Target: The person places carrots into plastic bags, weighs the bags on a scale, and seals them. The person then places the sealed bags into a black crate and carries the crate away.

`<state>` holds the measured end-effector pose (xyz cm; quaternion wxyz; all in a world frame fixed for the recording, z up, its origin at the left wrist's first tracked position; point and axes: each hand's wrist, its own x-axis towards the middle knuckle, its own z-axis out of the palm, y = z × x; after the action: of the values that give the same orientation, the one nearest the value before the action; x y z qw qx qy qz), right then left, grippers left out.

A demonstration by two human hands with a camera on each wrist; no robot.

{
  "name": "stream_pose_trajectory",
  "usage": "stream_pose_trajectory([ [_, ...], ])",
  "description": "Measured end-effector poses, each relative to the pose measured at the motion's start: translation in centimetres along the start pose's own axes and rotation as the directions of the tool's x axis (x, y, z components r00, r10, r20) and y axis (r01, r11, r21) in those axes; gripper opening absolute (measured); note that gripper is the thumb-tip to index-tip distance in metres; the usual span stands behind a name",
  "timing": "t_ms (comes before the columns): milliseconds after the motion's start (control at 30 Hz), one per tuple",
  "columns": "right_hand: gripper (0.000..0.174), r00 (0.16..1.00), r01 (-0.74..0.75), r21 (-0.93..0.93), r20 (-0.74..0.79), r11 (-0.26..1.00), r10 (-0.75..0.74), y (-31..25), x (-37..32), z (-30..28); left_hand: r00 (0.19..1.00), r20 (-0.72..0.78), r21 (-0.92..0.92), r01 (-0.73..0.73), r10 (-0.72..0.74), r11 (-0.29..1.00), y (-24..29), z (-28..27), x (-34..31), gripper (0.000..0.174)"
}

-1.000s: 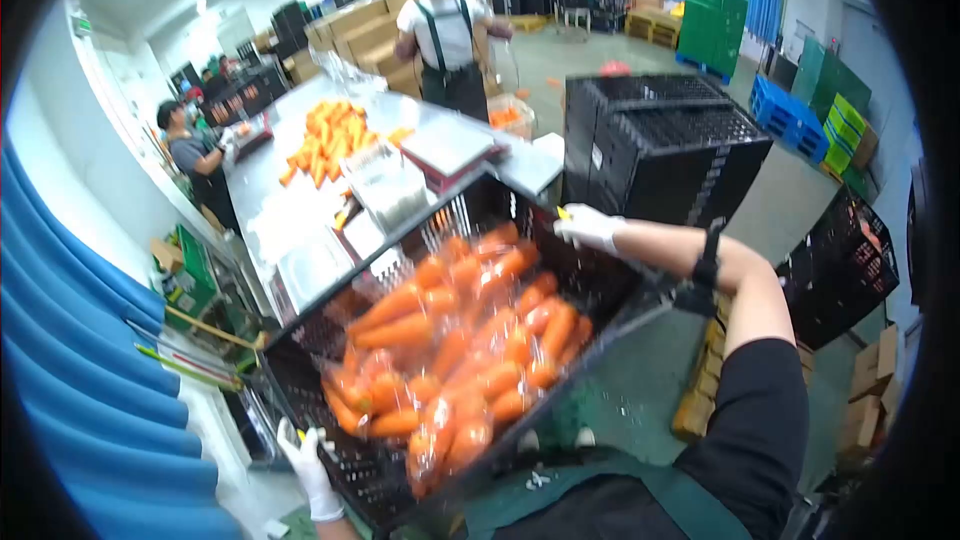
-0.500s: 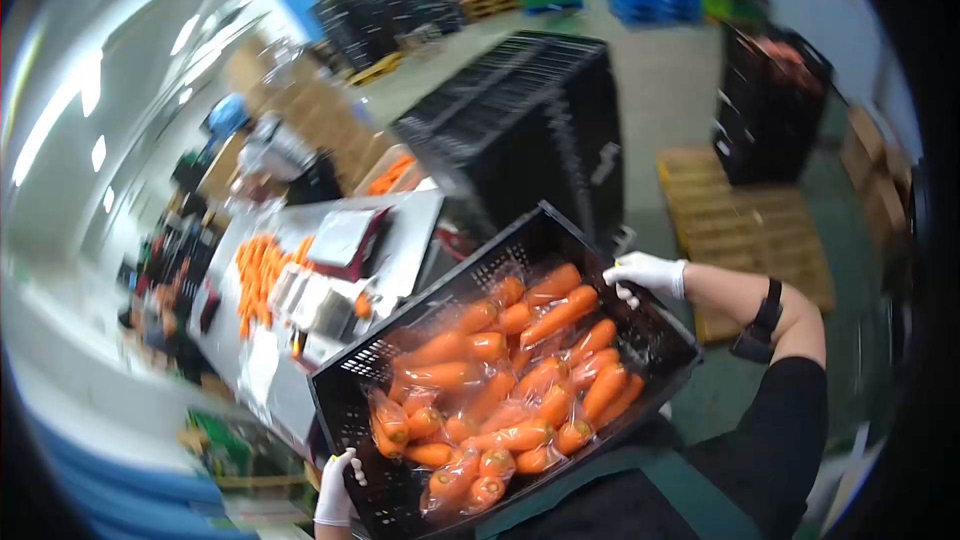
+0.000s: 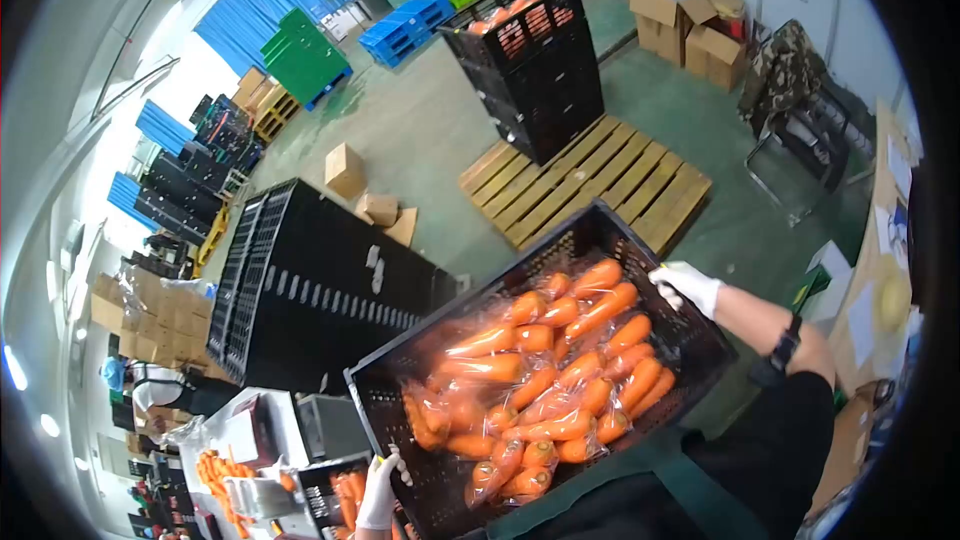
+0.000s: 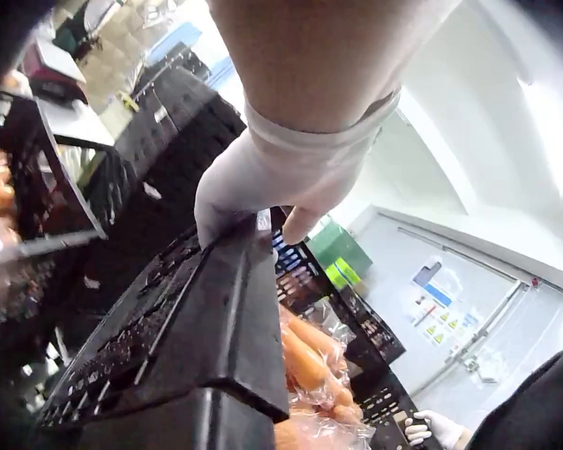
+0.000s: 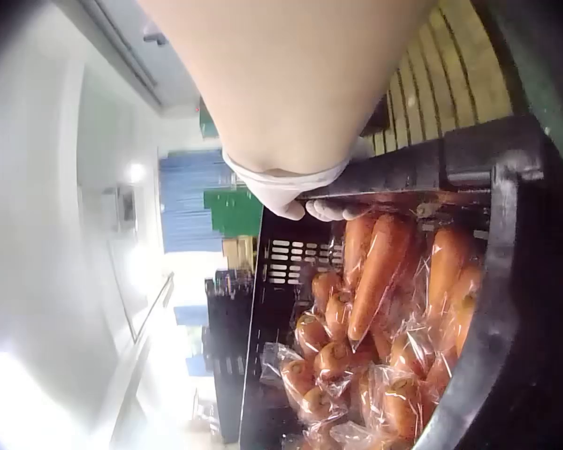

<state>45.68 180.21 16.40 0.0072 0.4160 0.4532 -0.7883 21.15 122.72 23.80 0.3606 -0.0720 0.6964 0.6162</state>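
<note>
A black plastic crate (image 3: 480,316) is held up in front of the body, slightly tilted. Inside lie several clear bags of carrots (image 3: 540,370). My white-gloved left hand (image 3: 380,490) grips the rim at the crate's left end; in the left wrist view that hand (image 4: 272,178) has its fingers hooked over the black edge. At the opposite end, my gloved right hand (image 3: 686,288) holds the rim. The right wrist view shows the right hand (image 5: 286,192) curled over the crate's side, beside the bagged carrots (image 5: 380,272).
Ahead, a stack of black crates (image 3: 540,80) with carrots on top stands on a wooden pallet (image 3: 640,175). Another tall black stack (image 3: 330,290) is at the left. Cardboard boxes (image 3: 345,170) lie on the floor. A metal table (image 3: 285,430) is at lower left, a chair (image 3: 800,140) at right.
The view has swung right, away from the table and toward the pallet. The crate has stayed in both hands, moving along with the body.
</note>
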Motion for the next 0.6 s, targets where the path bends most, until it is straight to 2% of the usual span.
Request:
stream_pose_trajectory([
  [67, 0.013, 0.993, 0.057, 0.045, -0.101, 0.997, -0.052, 0.4, -1.8, -5.7, 0.999, 0.05, 0.071, -0.001, -0.003, 0.998, 2.3, 5.4, 3.8, 0.015],
  [100, 0.013, 0.988, 0.063, 0.089, -0.149, 0.994, -0.05, 0.6, -2.9, -8.2, 0.99, 0.127, 0.174, -0.082, 0.06, 0.981, 3.5, 7.8, 5.6, 0.017],
  [167, 0.013, 0.966, 0.1, 0.116, -0.251, 0.988, -0.068, 0.3, -5.4, -12.2, 0.989, 0.15, 0.201, -0.034, 0.003, 0.979, 7.0, 14.0, 8.1, 0.018],
  [300, 0.014, 0.923, 0.159, 0.189, -0.376, 0.969, -0.078, 0.2, -7.6, -16.8, 0.937, 0.349, 0.343, -0.145, 0.018, 0.928, 11.1, 21.6, 15.0, 0.019],
  [333, 0.014, 0.908, 0.166, 0.17, -0.41, 0.971, -0.084, -0.6, -7.7, -17.5, 0.931, 0.365, 0.344, -0.137, 0.002, 0.929, 12.0, 23.7, 16.6, 0.019],
  [400, 0.016, 0.877, 0.192, 0.121, -0.467, 0.974, -0.115, -2.2, -7.1, -18.8, 0.919, 0.394, 0.352, -0.13, -0.021, 0.927, 13.6, 27.5, 20.4, 0.019],
  [500, 0.015, 0.872, 0.257, 0.214, -0.471, 0.943, -0.131, -4.2, -4.4, -20.2, 0.902, 0.43, 0.36, -0.142, -0.029, 0.922, 16.2, 31.3, 27.3, 0.018],
  [567, 0.018, 0.842, 0.224, 0.129, -0.526, 0.966, -0.125, -6.9, -1.9, -23.1, 0.873, 0.485, 0.432, -0.199, -0.041, 0.88, 19.2, 34.7, 32.4, 0.018],
  [600, 0.02, 0.846, 0.214, 0.126, -0.519, 0.969, -0.119, -8.7, -0.9, -23.9, 0.876, 0.482, 0.383, -0.178, -0.032, 0.907, 20.8, 36.7, 34.4, 0.018],
])
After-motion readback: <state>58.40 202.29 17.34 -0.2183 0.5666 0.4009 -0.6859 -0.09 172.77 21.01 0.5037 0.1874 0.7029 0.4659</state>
